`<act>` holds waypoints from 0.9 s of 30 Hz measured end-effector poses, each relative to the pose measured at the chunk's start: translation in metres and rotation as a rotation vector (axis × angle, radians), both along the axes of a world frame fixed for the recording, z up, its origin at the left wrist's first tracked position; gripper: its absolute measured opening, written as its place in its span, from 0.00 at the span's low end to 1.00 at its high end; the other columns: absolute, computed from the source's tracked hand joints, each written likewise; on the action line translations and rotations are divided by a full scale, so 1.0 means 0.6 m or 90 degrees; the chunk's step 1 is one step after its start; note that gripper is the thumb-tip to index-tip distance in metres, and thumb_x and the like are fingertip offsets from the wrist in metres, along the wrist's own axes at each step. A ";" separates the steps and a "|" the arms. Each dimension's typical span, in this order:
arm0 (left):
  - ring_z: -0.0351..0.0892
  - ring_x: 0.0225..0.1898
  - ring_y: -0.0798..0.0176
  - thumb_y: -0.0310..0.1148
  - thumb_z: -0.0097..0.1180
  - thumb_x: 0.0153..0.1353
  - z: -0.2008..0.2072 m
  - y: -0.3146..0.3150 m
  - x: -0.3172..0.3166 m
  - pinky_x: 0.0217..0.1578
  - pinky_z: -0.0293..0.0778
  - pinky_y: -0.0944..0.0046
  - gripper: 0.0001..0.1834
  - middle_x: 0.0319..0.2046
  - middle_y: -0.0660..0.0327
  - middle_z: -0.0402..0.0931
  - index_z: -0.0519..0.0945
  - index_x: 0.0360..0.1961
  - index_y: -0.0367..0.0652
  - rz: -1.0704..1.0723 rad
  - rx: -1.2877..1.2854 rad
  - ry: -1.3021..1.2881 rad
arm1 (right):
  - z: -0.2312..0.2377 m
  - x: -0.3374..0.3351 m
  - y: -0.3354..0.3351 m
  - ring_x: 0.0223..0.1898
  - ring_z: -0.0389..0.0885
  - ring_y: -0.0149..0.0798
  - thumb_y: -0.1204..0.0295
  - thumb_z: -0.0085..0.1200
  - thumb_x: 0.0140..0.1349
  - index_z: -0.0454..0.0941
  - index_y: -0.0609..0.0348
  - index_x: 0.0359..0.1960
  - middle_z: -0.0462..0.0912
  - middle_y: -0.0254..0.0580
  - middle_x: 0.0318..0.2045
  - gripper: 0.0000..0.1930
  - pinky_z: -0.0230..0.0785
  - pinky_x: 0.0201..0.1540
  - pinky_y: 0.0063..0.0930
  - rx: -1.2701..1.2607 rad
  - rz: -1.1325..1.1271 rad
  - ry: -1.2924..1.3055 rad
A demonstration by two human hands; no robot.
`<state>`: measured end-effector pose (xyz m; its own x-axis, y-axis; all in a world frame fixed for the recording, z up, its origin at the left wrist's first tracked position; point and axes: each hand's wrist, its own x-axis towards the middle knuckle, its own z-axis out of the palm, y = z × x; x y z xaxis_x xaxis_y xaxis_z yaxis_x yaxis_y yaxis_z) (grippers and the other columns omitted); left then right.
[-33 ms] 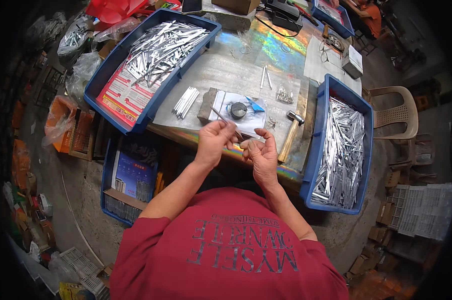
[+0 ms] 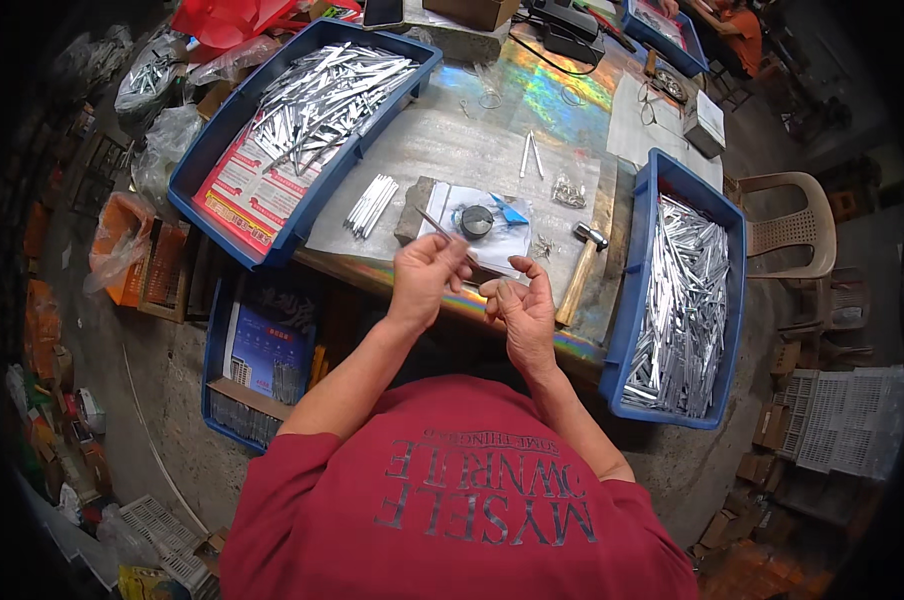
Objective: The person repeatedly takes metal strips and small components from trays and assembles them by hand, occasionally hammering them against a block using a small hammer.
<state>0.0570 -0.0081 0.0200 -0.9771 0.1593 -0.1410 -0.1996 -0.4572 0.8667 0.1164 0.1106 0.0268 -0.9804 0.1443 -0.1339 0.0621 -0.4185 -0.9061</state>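
My left hand (image 2: pixel 428 276) is closed in a pinch on a thin metal strip (image 2: pixel 435 224), which slants up and left over the near side of a block. A short way to the right, my right hand (image 2: pixel 521 305) has its thumb and fingers drawn together; whatever they hold, if anything, is too small to make out. Beyond both hands, a dark round container (image 2: pixel 476 221) sits on a white sheet (image 2: pixel 513 246) atop the block (image 2: pixel 414 210). Beside it lies a small blue piece (image 2: pixel 510 210). A row of silver strips (image 2: pixel 372 206) lies left of the block.
Blue trays full of metal strips stand at left (image 2: pixel 357 150) and right (image 2: pixel 737 290). A hammer (image 2: pixel 580 275) lies right of my hands, near small metal parts (image 2: pixel 570 191). Two strips (image 2: pixel 531 156) lie farther back. A plastic chair (image 2: pixel 792 235) stands beyond the right tray.
My left hand has drawn slightly left, away from my right hand, carrying the metal strip. My right hand stays nearly in place.
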 end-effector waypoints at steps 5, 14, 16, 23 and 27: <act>0.67 0.18 0.77 0.30 0.50 0.53 -0.009 0.000 -0.061 0.14 0.61 0.81 0.07 0.19 0.63 0.71 0.73 0.25 0.36 0.013 -0.096 0.078 | -0.011 0.003 0.011 0.19 0.65 0.21 0.73 0.42 0.57 0.56 0.60 0.46 0.72 0.37 0.23 0.15 0.60 0.22 0.13 0.045 0.002 -0.009; 0.67 0.18 0.79 0.27 0.49 0.53 -0.025 0.015 -0.084 0.15 0.62 0.81 0.04 0.20 0.66 0.71 0.73 0.27 0.37 0.078 -0.239 0.155 | -0.028 0.018 0.027 0.18 0.66 0.21 0.74 0.42 0.57 0.60 0.62 0.43 0.73 0.38 0.22 0.13 0.62 0.21 0.14 0.057 -0.020 -0.034; 0.67 0.18 0.78 0.27 0.49 0.53 -0.029 0.015 -0.087 0.15 0.62 0.81 0.04 0.20 0.66 0.71 0.73 0.27 0.37 0.073 -0.237 0.160 | -0.030 0.018 0.028 0.18 0.66 0.21 0.74 0.42 0.57 0.61 0.62 0.42 0.72 0.38 0.22 0.12 0.62 0.21 0.14 0.064 -0.016 -0.041; 0.67 0.18 0.78 0.27 0.49 0.53 -0.029 0.013 -0.087 0.16 0.63 0.81 0.04 0.21 0.65 0.72 0.73 0.27 0.37 0.066 -0.240 0.165 | -0.032 0.017 0.030 0.17 0.66 0.21 0.74 0.42 0.57 0.62 0.62 0.41 0.72 0.38 0.22 0.11 0.62 0.21 0.14 0.052 -0.025 -0.040; 0.67 0.18 0.78 0.27 0.49 0.53 -0.027 0.014 -0.085 0.16 0.63 0.81 0.05 0.21 0.65 0.72 0.73 0.28 0.37 0.064 -0.240 0.146 | -0.035 0.017 0.031 0.17 0.66 0.22 0.74 0.42 0.57 0.62 0.63 0.41 0.72 0.37 0.21 0.11 0.62 0.21 0.14 0.058 -0.030 -0.039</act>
<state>0.0062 0.0006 0.0037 -0.9979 0.0413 0.0508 0.0461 -0.1082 0.9931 0.1267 0.1295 0.0058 -0.9626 0.2043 -0.1780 0.1013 -0.3379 -0.9357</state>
